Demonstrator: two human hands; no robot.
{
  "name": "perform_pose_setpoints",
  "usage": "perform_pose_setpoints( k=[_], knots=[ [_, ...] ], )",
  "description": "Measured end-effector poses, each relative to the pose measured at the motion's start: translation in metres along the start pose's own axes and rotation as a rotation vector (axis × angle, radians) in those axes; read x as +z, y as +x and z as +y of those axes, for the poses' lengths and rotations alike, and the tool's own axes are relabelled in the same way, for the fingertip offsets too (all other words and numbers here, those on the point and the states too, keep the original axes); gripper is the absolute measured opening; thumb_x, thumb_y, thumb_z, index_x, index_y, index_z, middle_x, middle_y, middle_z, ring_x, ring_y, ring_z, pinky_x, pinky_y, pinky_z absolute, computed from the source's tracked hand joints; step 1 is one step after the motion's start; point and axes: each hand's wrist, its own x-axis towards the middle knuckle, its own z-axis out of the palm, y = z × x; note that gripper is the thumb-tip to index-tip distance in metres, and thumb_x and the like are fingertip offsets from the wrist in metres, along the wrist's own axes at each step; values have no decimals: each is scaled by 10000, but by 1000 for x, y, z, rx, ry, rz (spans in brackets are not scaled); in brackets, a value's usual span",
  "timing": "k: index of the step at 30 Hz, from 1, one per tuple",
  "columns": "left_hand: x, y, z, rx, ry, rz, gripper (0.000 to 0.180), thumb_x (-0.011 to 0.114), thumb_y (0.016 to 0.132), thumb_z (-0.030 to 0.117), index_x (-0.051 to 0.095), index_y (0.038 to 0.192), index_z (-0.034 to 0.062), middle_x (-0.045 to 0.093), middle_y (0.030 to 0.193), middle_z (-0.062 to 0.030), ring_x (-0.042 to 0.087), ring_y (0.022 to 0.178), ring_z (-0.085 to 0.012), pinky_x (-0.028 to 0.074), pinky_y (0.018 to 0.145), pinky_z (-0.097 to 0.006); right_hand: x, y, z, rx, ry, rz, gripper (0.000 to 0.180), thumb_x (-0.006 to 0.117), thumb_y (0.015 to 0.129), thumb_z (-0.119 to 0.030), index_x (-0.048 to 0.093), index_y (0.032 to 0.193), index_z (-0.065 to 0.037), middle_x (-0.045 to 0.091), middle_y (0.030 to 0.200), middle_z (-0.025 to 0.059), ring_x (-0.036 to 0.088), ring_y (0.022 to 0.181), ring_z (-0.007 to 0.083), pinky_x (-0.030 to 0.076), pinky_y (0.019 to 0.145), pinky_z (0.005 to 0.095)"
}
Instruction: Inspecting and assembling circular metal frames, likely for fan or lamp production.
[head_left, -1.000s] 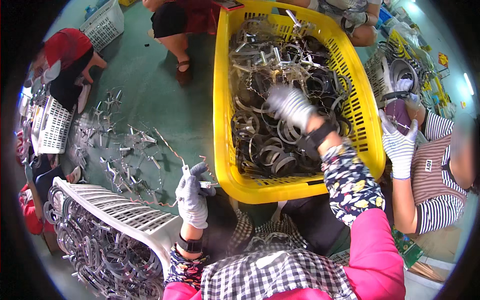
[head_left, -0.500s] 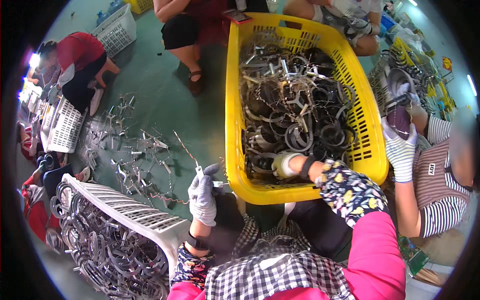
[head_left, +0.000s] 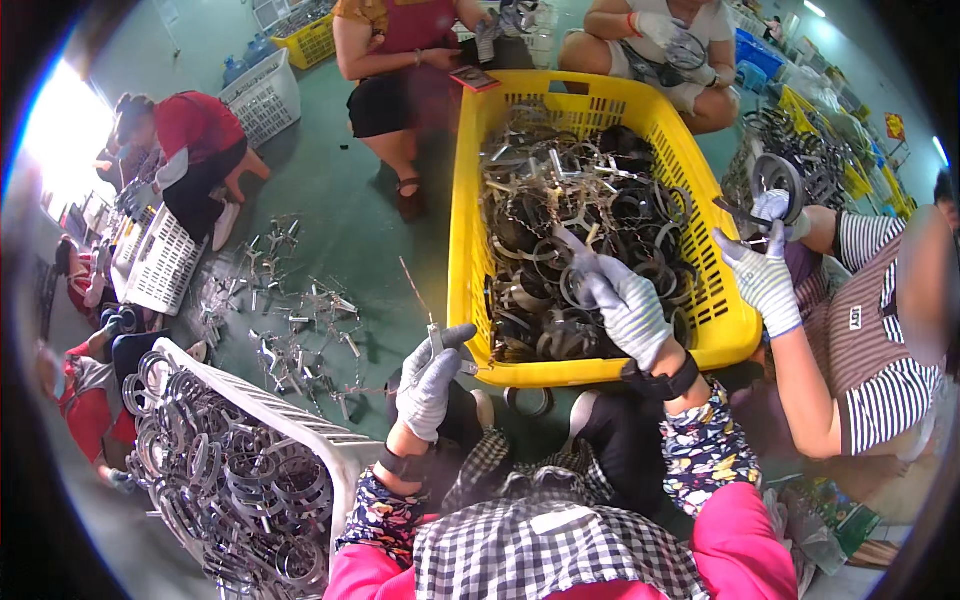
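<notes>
My left hand (head_left: 428, 390), in a grey-and-white glove, is closed around a small silver metal fitting (head_left: 436, 340) with thin twisted wires sticking out of it. It hovers just left of the near corner of a yellow basket (head_left: 600, 372). My gloved right hand (head_left: 637, 315) is over the middle of that basket, among dark metal rings (head_left: 560, 335); its fingertips are smeared against the pile, so their grip is unclear. Silver three-armed fittings (head_left: 545, 165) with twisted wires lie in the farther part of the basket.
A white basket (head_left: 290, 430) heaped with metal rings (head_left: 235, 480) stands at my left. Loose wired fittings (head_left: 290, 320) are scattered on the green floor. One dark ring (head_left: 528, 402) lies below the yellow basket's near edge. A co-worker's gloved hands (head_left: 770, 270) hold rings at the right.
My right hand has moved from the basket's near inner wall to over its middle. The left hand keeps the wired fitting. My view has shifted slightly, and the co-worker at right has lifted rings.
</notes>
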Motion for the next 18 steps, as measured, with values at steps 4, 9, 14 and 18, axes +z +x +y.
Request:
perform_pose_setpoints(
  k=[4, 9, 14, 18],
  knots=[
    [20, 5, 8, -166, 143, 129, 306, 604, 886, 135, 606, 1163, 4, 630, 883, -3, 558, 771, -81, 456, 727, -210, -26, -12, -71, 200, 928, 204, 357, 489, 975, -207, 503, 1271, -10, 421, 582, -40, 397, 443, 47, 387, 471, 200],
    [37, 13, 0, -13, 423, 181, 276, 615, 883, 156, 626, 1106, -7, 635, 883, 1, 570, 823, -87, 461, 748, -231, -16, -26, -112, 551, 996, 13, 227, 523, 950, -118, 580, 1155, -39, 537, 611, -19, 425, 440, 48, 362, 431, 209],
    [35, 0, 1, -73, 245, 58, 231, 627, 873, 144, 664, 1047, -5, 656, 915, -14, 575, 839, -86, 464, 761, -240, -3, -15, -59, -223, 88, 207, 230, 618, 878, -36, 637, 1107, -41, 679, 846, 114, 647, 706, 148, 517, 632, 284],
    [41, -16, 2, -159, 217, -49, 227, 629, 867, 154, 670, 1015, -14, 662, 856, -25, 580, 759, -83, 471, 707, -238, 4, -18, -40, -128, 229, 202, 218, 644, 852, -11, 654, 1070, -27, 690, 942, 133, 671, 812, 185, 530, 724, 298]
  ],
)
